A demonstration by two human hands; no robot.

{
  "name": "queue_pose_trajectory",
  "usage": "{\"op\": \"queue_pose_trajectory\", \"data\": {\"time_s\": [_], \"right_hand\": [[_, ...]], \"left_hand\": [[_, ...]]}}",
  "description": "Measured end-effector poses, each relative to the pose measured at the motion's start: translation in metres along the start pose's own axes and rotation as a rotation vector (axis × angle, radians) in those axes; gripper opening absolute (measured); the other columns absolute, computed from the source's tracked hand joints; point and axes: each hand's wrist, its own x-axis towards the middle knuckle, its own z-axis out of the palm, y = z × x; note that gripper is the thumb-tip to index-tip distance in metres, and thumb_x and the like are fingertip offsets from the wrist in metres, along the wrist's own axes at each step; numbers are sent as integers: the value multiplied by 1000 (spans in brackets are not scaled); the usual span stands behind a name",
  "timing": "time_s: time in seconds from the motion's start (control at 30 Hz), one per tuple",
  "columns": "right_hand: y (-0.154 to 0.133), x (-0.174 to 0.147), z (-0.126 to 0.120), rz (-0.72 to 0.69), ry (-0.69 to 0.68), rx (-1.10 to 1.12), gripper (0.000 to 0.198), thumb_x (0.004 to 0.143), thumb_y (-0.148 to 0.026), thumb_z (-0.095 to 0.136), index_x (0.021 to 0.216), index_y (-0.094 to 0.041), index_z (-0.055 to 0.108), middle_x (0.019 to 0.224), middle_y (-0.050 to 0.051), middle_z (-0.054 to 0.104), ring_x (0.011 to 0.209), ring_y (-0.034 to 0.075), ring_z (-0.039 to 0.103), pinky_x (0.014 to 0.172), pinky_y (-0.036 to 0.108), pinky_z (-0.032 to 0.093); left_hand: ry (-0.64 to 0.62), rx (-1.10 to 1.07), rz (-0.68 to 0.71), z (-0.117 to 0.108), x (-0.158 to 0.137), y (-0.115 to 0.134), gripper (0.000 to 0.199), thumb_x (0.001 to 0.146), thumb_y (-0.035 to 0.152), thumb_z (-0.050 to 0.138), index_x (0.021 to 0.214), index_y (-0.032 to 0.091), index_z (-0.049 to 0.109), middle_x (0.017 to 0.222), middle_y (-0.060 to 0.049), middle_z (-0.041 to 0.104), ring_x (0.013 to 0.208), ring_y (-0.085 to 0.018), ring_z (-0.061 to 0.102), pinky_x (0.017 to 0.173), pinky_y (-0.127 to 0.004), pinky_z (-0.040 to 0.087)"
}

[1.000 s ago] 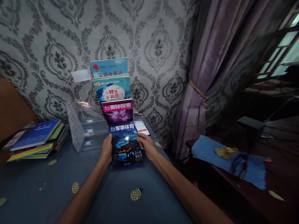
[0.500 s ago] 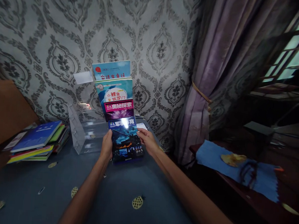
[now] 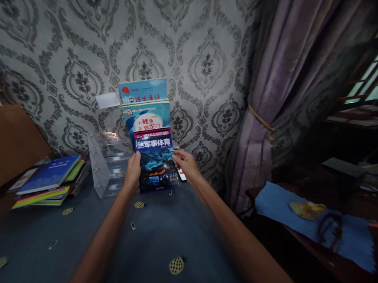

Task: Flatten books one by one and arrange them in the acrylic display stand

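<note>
A dark blue book [image 3: 157, 167] with a night battle scene on its cover is held upright, tilted a little. My left hand [image 3: 132, 169] grips its left edge, and my right hand [image 3: 186, 163] pinches the right edge. Directly behind it, a pink-topped book [image 3: 151, 133] shows only a strip. Further back and higher stand a teal book [image 3: 148, 115] and a light blue book [image 3: 144, 89], one behind the other. A clear acrylic stepped rack [image 3: 106, 164] stands around the books' left side; its right part is hidden behind them.
On the left, a stack of books [image 3: 50, 175] lies beside a brown cardboard box [image 3: 9, 143]. A phone [image 3: 182, 174] is partly hidden behind my right hand. At right, a blue cloth [image 3: 277, 206] covers a low dark surface, near a tied curtain [image 3: 276, 78].
Both hands have raised the dark blue book and moved it back toward the rack. It now covers most of the pink-topped book. The view has shifted slightly.
</note>
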Motion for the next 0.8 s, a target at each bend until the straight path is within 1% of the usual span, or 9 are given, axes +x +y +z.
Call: {"op": "queue_pose_trajectory", "data": {"time_s": [0.2,0.33,0.47,0.6,0.67,0.8], "right_hand": [[-20,20,8,-67,-23,-38,22,68,-30,71,86,-18,68,59,-4,58,47,10,48,45,22,34],[-29,31,11,-97,-9,-58,18,71,-27,69,87,-19,66,63,-4,61,49,10,52,45,21,37],[-34,41,11,-131,12,-73,22,73,-26,67,94,-19,66,75,-2,66,58,12,58,50,21,43],[-36,50,11,-270,41,-156,26,78,-27,65,103,-20,67,84,2,69,67,15,63,57,25,50],[-36,52,11,-335,57,-189,28,81,-26,62,107,-20,67,89,3,70,69,15,64,60,26,52],[-37,49,13,-423,77,-215,32,85,-21,56,115,-19,66,96,5,71,76,16,66,68,29,56]], "left_hand": [[-36,10,58,7,20,16,49,74,65,68,88,18,71,86,-6,76,92,-26,71,88,-36,55],[-62,75,102,7,33,21,47,81,62,63,91,17,70,91,-7,75,92,-26,70,89,-37,53],[-56,287,250,6,46,29,44,89,60,55,87,18,67,93,-8,73,96,-25,66,94,-36,49],[-6,550,429,8,54,39,43,96,57,47,82,20,62,88,-8,69,95,-26,64,95,-39,47],[43,627,494,11,54,42,42,98,56,44,84,20,60,88,-8,68,98,-27,64,97,-40,46],[117,739,580,16,46,48,42,101,56,37,95,20,59,96,-11,67,107,-29,63,100,-42,43]]}}
